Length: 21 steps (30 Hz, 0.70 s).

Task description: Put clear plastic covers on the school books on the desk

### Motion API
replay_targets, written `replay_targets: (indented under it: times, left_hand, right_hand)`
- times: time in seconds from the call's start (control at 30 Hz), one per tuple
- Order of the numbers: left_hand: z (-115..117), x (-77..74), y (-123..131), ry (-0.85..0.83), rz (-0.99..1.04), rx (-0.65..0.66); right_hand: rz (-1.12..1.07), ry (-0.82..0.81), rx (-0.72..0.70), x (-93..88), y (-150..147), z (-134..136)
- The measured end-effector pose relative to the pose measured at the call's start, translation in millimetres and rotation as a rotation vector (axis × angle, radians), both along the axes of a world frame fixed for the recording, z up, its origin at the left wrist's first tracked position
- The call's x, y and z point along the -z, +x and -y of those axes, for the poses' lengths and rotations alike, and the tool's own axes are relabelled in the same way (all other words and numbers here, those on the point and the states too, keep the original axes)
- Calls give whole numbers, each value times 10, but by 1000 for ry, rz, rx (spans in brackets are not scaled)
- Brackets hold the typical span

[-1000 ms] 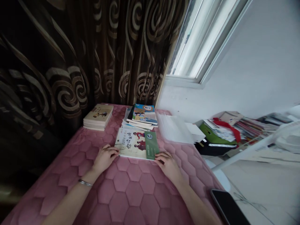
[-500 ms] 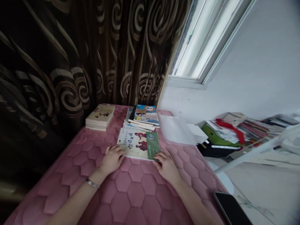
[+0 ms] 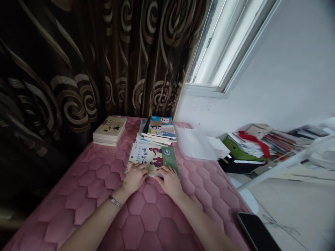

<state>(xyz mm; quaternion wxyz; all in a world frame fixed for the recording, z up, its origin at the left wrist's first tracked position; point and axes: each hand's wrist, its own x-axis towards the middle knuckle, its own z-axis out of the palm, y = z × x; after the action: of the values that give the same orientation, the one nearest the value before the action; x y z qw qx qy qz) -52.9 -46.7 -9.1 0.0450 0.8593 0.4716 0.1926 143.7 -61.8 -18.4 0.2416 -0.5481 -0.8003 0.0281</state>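
Observation:
A cream book with a green spine [image 3: 153,157] lies flat on the pink quilted table cover [image 3: 99,174]. My left hand [image 3: 135,177] rests on the book's near edge, fingers stretched flat on the cover. My right hand [image 3: 169,180] lies beside it on the same near edge, fingers also flat. The two hands almost touch. A metal bracelet [image 3: 114,200] circles my left wrist.
A pile of colourful books [image 3: 158,129] sits behind the cream book. A stack of tan books [image 3: 110,130] stands at the back left. Clear plastic sleeves [image 3: 195,143] lie to the right. A dark phone [image 3: 258,233] sits at the table's right edge. A dark patterned curtain [image 3: 91,59] hangs behind.
Both hands slid inward from the book's near corners to the middle of its near edge. The book has shifted slightly.

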Motion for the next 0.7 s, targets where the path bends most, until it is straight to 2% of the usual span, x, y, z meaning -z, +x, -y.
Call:
replay_targets:
  times: [0.1,0.27,0.4,0.5,0.57,0.7]
  left_hand:
    - [-33,29,-203,-46,69,16]
    - [-92,93,-613,-156,105,17]
    - [-148,138,-784,-197,131,44]
    - [-149,104,-782,-195,107,58]
    - [-107,23,-707,-161,74,49]
    - [37,-193,-329,-25,-71,-32]
  right_hand:
    - [-95,-22,-66,32,231,18]
    - [-221,-74,-167,218,719,-27]
    - [-294,-125,-241,267,937,-45]
    - [-314,-184,-253,224,974,-35]
    - [-332,-220,-261,197,973,-30]
    - [-372,-237,-270,192,954,-21]
